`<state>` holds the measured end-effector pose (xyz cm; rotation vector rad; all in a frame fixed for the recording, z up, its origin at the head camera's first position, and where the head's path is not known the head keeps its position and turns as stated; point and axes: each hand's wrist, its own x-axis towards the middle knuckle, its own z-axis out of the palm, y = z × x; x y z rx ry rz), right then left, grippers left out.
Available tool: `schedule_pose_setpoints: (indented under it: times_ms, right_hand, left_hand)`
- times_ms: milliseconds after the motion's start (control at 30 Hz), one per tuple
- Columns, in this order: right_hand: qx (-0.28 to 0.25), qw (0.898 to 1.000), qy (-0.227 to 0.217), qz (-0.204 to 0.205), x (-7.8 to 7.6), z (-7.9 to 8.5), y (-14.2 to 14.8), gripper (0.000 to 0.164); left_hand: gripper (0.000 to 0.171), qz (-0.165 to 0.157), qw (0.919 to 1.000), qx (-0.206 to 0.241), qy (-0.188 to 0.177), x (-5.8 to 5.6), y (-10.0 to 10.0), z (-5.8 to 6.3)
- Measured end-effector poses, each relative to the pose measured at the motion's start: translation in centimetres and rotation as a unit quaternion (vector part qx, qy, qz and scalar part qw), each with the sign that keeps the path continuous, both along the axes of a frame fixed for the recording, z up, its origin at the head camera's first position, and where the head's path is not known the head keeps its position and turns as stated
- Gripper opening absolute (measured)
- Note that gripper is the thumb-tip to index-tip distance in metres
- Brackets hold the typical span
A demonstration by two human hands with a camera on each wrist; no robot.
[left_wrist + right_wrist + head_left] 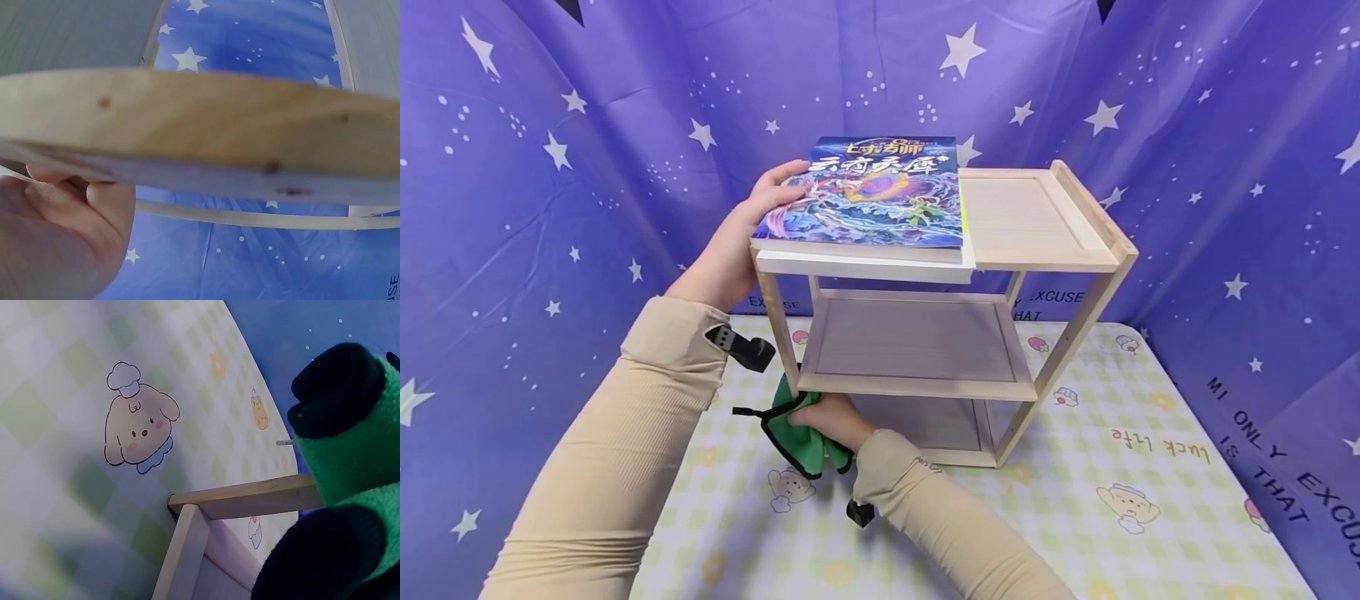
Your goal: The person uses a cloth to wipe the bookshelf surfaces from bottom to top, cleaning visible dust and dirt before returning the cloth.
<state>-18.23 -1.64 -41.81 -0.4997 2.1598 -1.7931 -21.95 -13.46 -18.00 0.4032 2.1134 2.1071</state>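
Note:
My left hand [737,225] grips the upper left corner of a small wooden shelf rack [880,387], its fingertips on the edge of a blue illustrated book [880,196]. In the left wrist view, the bent fingers [81,200] of that hand lie close against the wood. Lower down, my right hand [831,418] holds a green cloth with black edging [805,442] at the rack's front left leg, below the middle shelf. The cloth's folds [356,465] in the right wrist view hide how far it wraps around the wood.
Under the blue book lies another white-edged book [865,267]. The rack's bare right top panel [1026,212] ends in a raised side rail [1093,204]. A checked tablecloth [1075,517] covers the table, and a purple star-patterned curtain [700,83] hangs behind.

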Motion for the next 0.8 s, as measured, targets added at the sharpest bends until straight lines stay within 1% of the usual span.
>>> schedule_pose_setpoints:
  times_ms: [233, 433, 600, 700, 800]
  right_hand:
    - [0.019, 1.000, -0.014, -0.015, 0.1, -0.7, -0.1, 0.026]
    - [0.018, 1.000, -0.007, -0.025, 0.1, -1.7, -0.1, 0.033]
    - [0.025, 0.999, -0.012, -0.029, 0.2, -2.3, -0.1, 0.044]
    - [0.051, 0.998, -0.013, -0.039, 0.3, -2.7, -0.1, 0.055]
    - [0.088, 0.995, -0.011, -0.048, 0.4, -3.0, -0.1, 0.066]
  left_hand:
    - [0.049, 0.003, 0.9998, 0.017, 0.007, 0.0, 0.2, -0.2]
    - [0.046, 0.018, 0.9996, 0.012, 0.018, 0.0, 0.4, -0.2]
    - [0.046, 0.027, 0.9994, 0.009, 0.020, 0.1, 0.4, -0.2]
    - [0.046, 0.027, 0.9994, 0.006, 0.021, 0.1, 0.4, -0.3]
    - [0.046, 0.029, 0.9993, 0.003, 0.023, 0.0, 0.3, -0.3]
